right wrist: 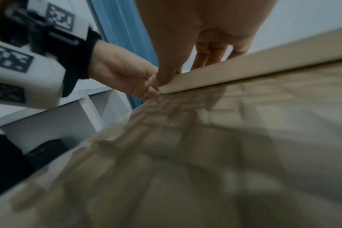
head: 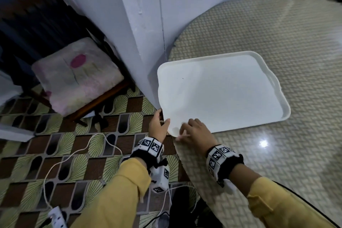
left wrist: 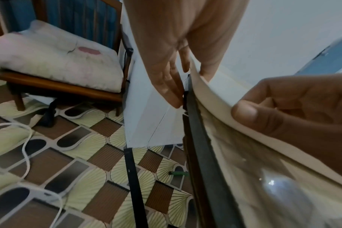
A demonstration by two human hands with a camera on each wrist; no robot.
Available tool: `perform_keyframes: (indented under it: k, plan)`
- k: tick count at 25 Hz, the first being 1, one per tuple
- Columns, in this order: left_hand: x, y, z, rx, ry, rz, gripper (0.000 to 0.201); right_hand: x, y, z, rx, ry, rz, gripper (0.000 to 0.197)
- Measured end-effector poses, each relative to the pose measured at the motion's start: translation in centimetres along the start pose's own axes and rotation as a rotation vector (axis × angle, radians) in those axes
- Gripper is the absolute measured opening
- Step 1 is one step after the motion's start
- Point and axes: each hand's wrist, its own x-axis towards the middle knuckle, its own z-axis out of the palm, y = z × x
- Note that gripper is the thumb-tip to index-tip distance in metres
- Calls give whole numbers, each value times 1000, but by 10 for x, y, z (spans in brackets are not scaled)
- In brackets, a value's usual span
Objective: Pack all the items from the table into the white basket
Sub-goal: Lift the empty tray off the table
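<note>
1. While both hands work at its near-left corner, the tabletop (head: 277,42) carries only one thing in view: a wide, shallow white tray (head: 222,90), presumably the task's "white basket". Woven-pattern glossy cover; round edge.

2. Tray sits on the left part of the tabletop, its left side overhanging the edge beside a white wall pillar (head: 140,24). Rim low, cut-out handle at the far right side. Holds nothing; no loose items to pack show in any view.

3. Handling, as judged: rigid moulded plastic, light for its size, smooth and likely to slide on the glossy cover. Broad and flat, so it would tip if lifted by one corner; the handle cut-outs or two opposite rims look the safer hold.

4. Left hand (head: 159,126): grip pinching the tray's corner, thumb on the rim, fingers reaching below the overhang.

5. Right hand (head: 194,132): fingers bent over the rim at the same corner, thumb at the outer edge, grasping it.

6. Off the tabletop: cushioned wooden chair (head: 77,76), white cable (head: 61,163) on patterned floor.
</note>
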Motion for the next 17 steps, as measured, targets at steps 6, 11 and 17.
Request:
perform_keyframes:
  k: [6, 11, 17]
  plan:
    - [-1, 17, -17, 69, 204, 1, 32, -33, 60, -35, -68, 415, 633, 36]
    - [14, 34, -26, -12, 223, 75, 30, -72, 116, -80, 30, 521, 1213, 44]
    - [24, 54, -38, -27, 202, 227, 26, -113, 139, -114, 362, 566, 1330, 36]
